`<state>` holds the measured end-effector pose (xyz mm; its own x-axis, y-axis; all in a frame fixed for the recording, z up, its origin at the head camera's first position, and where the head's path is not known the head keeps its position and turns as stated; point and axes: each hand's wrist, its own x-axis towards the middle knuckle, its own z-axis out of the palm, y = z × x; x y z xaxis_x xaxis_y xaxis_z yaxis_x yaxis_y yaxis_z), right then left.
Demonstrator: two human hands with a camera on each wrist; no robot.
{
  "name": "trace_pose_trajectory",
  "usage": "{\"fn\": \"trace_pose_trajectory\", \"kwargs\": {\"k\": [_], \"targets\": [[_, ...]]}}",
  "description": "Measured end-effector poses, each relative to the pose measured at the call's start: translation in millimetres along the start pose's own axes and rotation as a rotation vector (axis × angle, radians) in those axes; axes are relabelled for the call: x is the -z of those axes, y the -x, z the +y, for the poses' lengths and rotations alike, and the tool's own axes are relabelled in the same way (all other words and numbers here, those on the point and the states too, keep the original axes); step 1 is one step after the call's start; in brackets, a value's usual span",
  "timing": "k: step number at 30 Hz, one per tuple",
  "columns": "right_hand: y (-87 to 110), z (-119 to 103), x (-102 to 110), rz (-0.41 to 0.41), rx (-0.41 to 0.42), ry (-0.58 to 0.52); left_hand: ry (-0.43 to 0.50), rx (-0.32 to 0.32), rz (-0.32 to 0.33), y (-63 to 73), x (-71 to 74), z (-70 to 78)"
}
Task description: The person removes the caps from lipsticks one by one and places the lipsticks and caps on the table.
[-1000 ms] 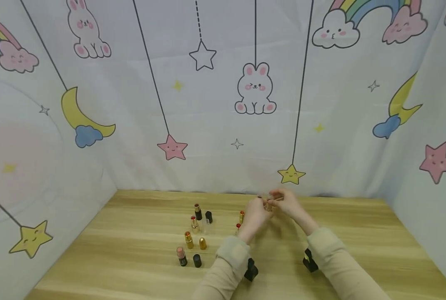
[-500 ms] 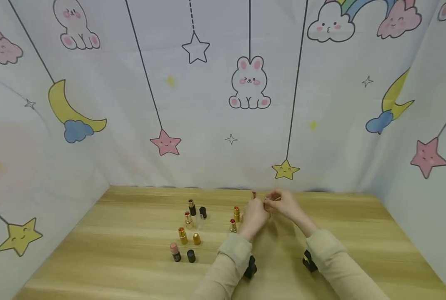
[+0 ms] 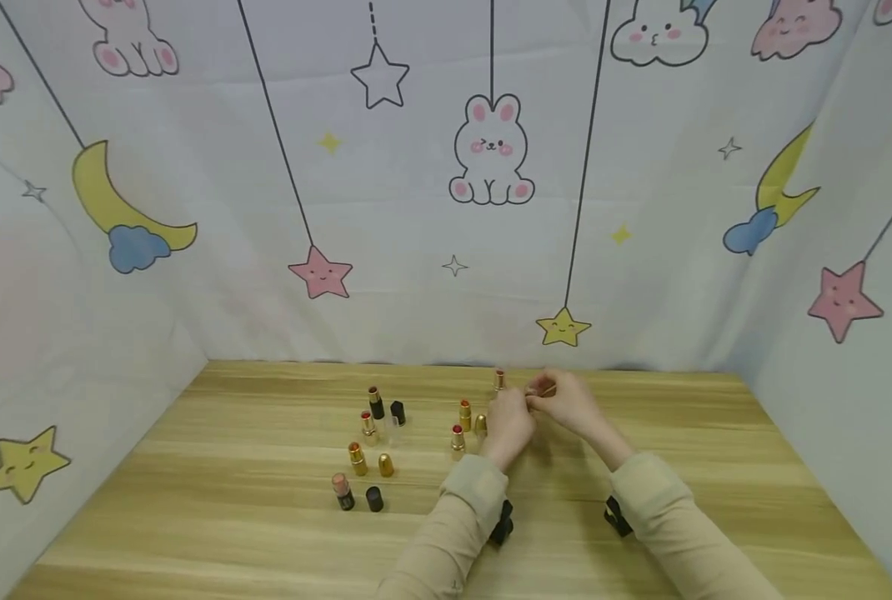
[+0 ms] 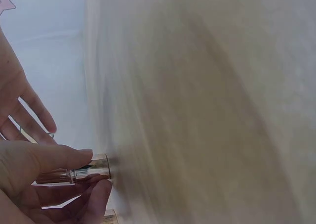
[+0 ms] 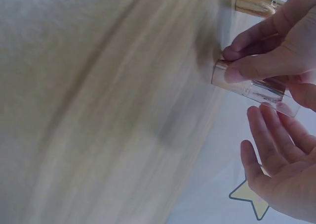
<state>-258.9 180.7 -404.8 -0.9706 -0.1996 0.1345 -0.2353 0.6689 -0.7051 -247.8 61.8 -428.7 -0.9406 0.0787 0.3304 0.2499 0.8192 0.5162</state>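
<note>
My left hand point(image 3: 510, 425) pinches a lipstick point(image 4: 94, 168) by its shiny gold base, thumb on one side and fingers on the other, close above the wooden table. A clear cap point(image 5: 289, 105) covers the lipstick's upper end. My right hand point(image 3: 566, 404) is at that end; its thumb and index finger seem to pinch the cap, and its other fingers point(image 5: 266, 130) spread out beside it. In the head view, both hands hide most of the lipstick. Another red lipstick point(image 3: 499, 381) stands just behind my left hand.
Left of my hands stand a gold lipstick point(image 3: 464, 415), a red lipstick point(image 3: 457, 442) and a gold cap point(image 3: 480, 425). Farther left are several uncapped lipsticks, among them a pink one point(image 3: 343, 492), beside loose caps such as a black cap point(image 3: 374, 498). A printed curtain point(image 3: 416, 317) hangs behind the table.
The head view has shifted, so the scene slides left and up. Both hands lower slightly towards the table and stay together at the lipstick; more of the standing lipsticks shows beside my left hand.
</note>
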Motion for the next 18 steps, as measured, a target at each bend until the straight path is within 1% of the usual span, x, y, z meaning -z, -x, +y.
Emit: {"fn": "trace_pose_trajectory", "kwargs": {"k": [3, 4, 9, 11, 14, 18], "targets": [[2.1, -0.4, 0.0, 0.026, 0.010, -0.008, -0.030, -0.020, 0.010, 0.9, 0.7, 1.3], [2.8, -0.5, 0.3, 0.033, 0.014, -0.009, -0.038, -0.018, 0.006, 0.9, 1.1, 2.1], [7.1, 0.5, 1.9, 0.067, 0.031, -0.006, -0.063, 0.066, -0.061, -0.8, 1.1, 5.5], [8.9, 0.2, 3.0, 0.081, 0.032, -0.016, -0.047, 0.082, -0.094, -1.1, 2.4, 6.3], [11.4, -1.8, 6.5, 0.105, 0.031, -0.026, -0.001, 0.073, -0.128, -1.3, 8.3, 8.5], [15.8, -5.5, 13.3, 0.150, 0.040, -0.037, 0.080, 0.053, -0.152, -1.8, 17.1, 12.8]]}}
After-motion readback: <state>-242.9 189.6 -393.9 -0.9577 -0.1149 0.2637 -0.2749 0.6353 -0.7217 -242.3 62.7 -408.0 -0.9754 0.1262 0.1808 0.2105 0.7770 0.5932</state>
